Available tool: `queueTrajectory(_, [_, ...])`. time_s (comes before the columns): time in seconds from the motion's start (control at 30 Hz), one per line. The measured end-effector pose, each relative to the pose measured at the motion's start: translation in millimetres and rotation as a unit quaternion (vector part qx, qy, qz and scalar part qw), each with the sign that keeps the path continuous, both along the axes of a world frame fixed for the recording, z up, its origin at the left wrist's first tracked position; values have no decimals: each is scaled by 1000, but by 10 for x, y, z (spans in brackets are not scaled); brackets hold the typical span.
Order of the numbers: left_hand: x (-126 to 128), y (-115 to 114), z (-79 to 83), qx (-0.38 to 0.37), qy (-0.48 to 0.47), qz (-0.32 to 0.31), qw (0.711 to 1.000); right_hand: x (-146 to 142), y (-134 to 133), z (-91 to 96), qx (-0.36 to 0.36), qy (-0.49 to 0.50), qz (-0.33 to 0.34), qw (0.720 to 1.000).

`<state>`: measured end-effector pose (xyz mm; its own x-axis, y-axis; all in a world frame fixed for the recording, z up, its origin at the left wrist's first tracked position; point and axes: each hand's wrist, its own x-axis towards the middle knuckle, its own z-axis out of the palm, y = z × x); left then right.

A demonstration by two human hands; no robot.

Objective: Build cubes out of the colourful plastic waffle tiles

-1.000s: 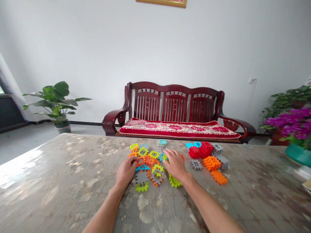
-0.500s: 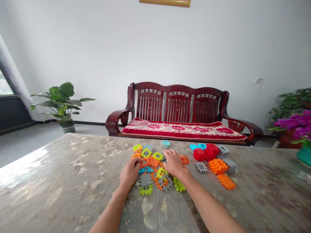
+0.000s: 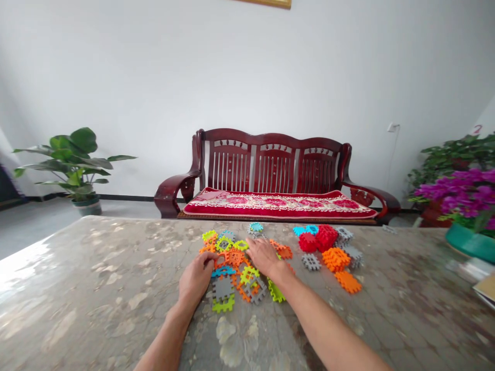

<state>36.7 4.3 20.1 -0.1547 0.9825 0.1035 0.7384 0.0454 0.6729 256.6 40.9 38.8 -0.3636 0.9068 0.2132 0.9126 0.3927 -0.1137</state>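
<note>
Flat toothed plastic tiles in orange, green, grey and blue lie in a loose pile (image 3: 232,257) on the marbled table (image 3: 96,288). My left hand (image 3: 196,281) rests on the pile's left edge, fingers curled onto an orange tile (image 3: 219,261). My right hand (image 3: 265,256) lies palm down over the pile's middle, fingers stretched toward the far tiles. To the right sit assembled red blocks (image 3: 319,238), an orange block (image 3: 335,259), grey blocks (image 3: 350,247) and a flat grey tile (image 3: 311,262).
A dark red wooden bench (image 3: 270,175) with a red cushion stands behind the table. A leafy potted plant (image 3: 73,165) is on the floor at left. Purple flowers in a green pot (image 3: 467,242) sit at the table's right edge.
My right hand has slid slightly left and farther over the pile. The left hand stays at the pile's left edge. The view has shifted a little.
</note>
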Motion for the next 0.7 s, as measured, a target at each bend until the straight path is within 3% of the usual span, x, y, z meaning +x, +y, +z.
queueTrajectory(0.17, [-19,18,-42,7,-3,-5,1000,75,-3,50,27,24,-37,999])
queueTrajectory(0.27, [-7,-1,-5,2,5,-1,1000,180,-22,68,58,118,-109,985])
queueTrajectory(0.37, [6,-17,28,-6,11,5,1000,342,-51,14,80,309,-173,932])
queueTrajectory(0.43, [9,-18,32,-8,12,8,1000,472,-91,-47,90,418,-170,888])
queueTrajectory(0.53, [11,-14,28,-5,11,8,1000,663,-206,-131,49,516,-167,839])
queueTrajectory(0.6, [14,-14,35,-6,13,6,1000,774,-304,-172,17,538,-170,826])
queueTrajectory(0.7, [23,-23,62,-6,21,5,1000,901,-424,-239,12,523,-175,834])
